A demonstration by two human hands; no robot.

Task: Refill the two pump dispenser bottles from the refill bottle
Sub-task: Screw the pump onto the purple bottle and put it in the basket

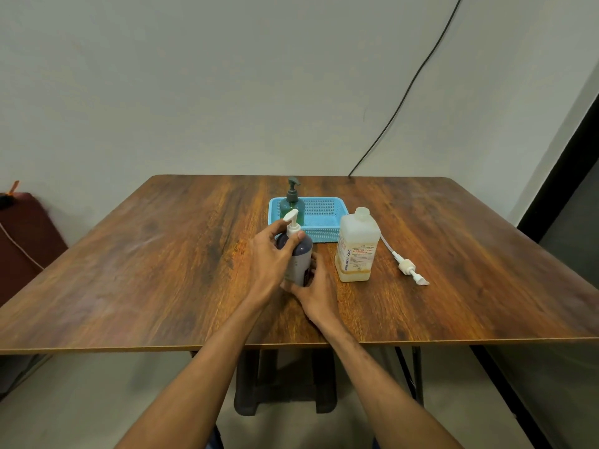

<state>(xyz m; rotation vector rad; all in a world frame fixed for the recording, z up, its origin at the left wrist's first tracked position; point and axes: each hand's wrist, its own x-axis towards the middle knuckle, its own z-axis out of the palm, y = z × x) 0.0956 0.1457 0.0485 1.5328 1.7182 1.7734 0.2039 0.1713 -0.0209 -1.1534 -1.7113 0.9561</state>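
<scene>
A dark blue pump bottle (300,259) with a white pump head (290,218) stands on the wooden table (155,254). My left hand (270,257) grips its neck just under the pump. My right hand (312,293) holds the bottle's base. A green pump bottle (292,202) stands in the left end of a blue basket (321,215). The translucent refill bottle (356,246), open at the top, stands to the right of my hands. Its removed white pump with tube (406,264) lies on the table further right.
The table's near edge (291,346) runs just behind my forearms. A black cable (411,82) hangs down the wall to the table's back edge. A dark red object (26,234) stands left of the table. A dark stool (285,380) sits under the table.
</scene>
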